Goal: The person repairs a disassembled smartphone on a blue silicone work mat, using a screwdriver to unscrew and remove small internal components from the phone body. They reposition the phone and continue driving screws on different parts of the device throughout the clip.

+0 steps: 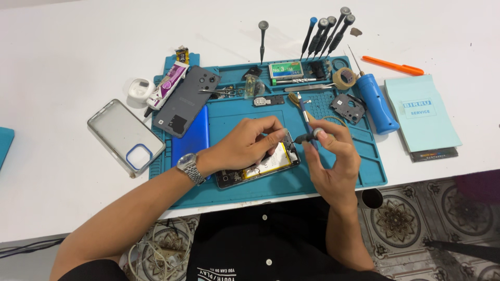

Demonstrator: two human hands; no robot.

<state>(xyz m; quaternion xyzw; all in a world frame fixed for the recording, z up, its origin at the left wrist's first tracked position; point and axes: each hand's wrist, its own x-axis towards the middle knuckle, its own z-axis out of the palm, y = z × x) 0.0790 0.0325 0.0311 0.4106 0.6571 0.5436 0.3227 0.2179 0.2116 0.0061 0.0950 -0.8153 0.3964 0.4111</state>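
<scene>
Under the hands, on the blue mat (333, 179): open phone (260, 167), held down by left hand (245, 145). Small screwdriver (308, 137) pinched in right hand (333, 156), tip by the phone's top edge. Best kept straight, turned slowly, pushed only lightly.

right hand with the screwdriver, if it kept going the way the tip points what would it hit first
The right hand aims the screwdriver left, at the upper edge of the opened phone. It would probably meet that first, close by the left hand's fingers; depth is unclear.
</scene>
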